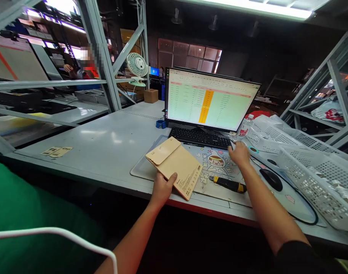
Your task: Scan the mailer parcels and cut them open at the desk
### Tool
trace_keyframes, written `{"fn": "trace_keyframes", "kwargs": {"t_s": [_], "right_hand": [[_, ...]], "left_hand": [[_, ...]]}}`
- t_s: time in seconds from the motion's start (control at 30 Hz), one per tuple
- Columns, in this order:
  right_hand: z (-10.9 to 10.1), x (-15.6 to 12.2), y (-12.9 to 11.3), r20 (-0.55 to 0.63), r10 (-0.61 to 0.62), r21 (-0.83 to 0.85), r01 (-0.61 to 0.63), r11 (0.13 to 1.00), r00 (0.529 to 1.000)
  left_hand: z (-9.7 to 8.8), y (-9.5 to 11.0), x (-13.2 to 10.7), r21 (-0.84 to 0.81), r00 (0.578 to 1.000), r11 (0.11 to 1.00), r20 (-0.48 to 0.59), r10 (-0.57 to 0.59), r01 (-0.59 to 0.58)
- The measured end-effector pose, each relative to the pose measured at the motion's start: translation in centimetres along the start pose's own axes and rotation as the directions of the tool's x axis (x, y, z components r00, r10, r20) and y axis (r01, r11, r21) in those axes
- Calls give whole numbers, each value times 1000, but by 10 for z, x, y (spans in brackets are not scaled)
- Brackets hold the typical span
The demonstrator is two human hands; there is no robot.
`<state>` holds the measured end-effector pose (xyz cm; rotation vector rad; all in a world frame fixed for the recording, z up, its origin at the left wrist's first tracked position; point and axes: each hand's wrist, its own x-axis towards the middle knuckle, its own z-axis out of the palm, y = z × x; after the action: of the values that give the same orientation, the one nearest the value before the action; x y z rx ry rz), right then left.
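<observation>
My left hand [161, 187] grips the near edge of a flat tan cardboard package [175, 164] with a barcode label, lying tilted on the desk mat [139, 169]. My right hand [240, 153] rests at the right end of the black keyboard [201, 137], its fingers curled down onto the keys. Behind the keyboard a monitor [209, 99] shows a spreadsheet with an orange column. A yellow-and-black utility knife [228, 184] lies on the mat between my two arms.
A black mouse [271, 179] with its cable sits right of my right arm. White perforated plastic baskets [310, 169] crowd the right side, with a water bottle [244, 127] behind them. Small tan labels [56, 151] lie at left. A fan [137, 66] and a person stand far back.
</observation>
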<state>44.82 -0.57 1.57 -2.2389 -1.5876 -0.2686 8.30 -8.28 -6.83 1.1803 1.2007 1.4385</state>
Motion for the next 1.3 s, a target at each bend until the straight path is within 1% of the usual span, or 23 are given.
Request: {"fn": "trace_keyframes", "kwargs": {"t_s": [0.07, 0.13, 0.2, 0.23, 0.33, 0.43, 0.47, 0.6, 0.67, 0.73, 0.8, 0.9, 1.03, 1.1, 1.2, 1.3], "right_hand": [[17, 19, -24, 53, -47, 23, 46, 999, 997], [39, 31, -48, 114, -89, 41, 85, 996, 989], [62, 36, -64, 126, -98, 47, 93, 995, 987], [72, 36, -68, 119, -86, 48, 81, 996, 989], [97, 32, -63, 55, -30, 45, 27, 999, 998], [108, 30, -50, -51, -15, 48, 18, 999, 999], [109, 30, -47, -61, -23, 50, 26, 998, 998], [109, 31, -45, 43, -38, 34, 37, 999, 998], [108, 31, -46, 59, -35, 26, 34, 999, 998], [107, 29, -47, 52, -36, 32, 34, 999, 998], [105, 28, -49, 36, -37, 52, 35, 998, 999], [98, 28, -54, -59, -46, 121, 52, 991, 997], [78, 26, -65, -252, -55, 277, 126, 953, 966], [65, 24, -70, -296, -73, 354, 180, 918, 952], [47, 20, -81, -260, -131, 412, 232, 881, 957], [29, 17, -100, -163, -243, 464, 292, 836, 956]], "left_hand": [[0, 3, -1, 41, 1000, 999, 16, 6, -6], [0, 5, -2, 87, 999, 996, 35, 7, -10], [-1, 6, -2, 115, 999, 993, 46, -1, -4], [-1, 6, -2, 121, 999, 993, 46, -6, 1], [-1, 4, -3, 121, 999, 993, 31, -13, 9], [-2, 2, -3, 120, 999, 993, 32, -13, 9], [-2, 1, -3, 128, 999, 992, 32, -17, 13], [-3, 2, -3, 161, 999, 987, 31, -24, 18], [-3, 1, -3, 148, 998, 989, 57, -16, 7], [-3, 0, -2, 129, 997, 992, 80, -3, -8], [-3, -3, -1, 108, 997, 994, 76, 11, -20], [-2, -8, 1, 50, 999, 998, 40, 30, -32], [-2, -11, 1, -2, 999, 999, 11, 42, -42], [-2, -11, 0, -4, 999, 999, 11, 53, -53], [-2, -10, -2, -29, 996, 996, 5, 86, -86], [-3, -9, -2, -62, 994, 992, -10, 111, -111]]}}
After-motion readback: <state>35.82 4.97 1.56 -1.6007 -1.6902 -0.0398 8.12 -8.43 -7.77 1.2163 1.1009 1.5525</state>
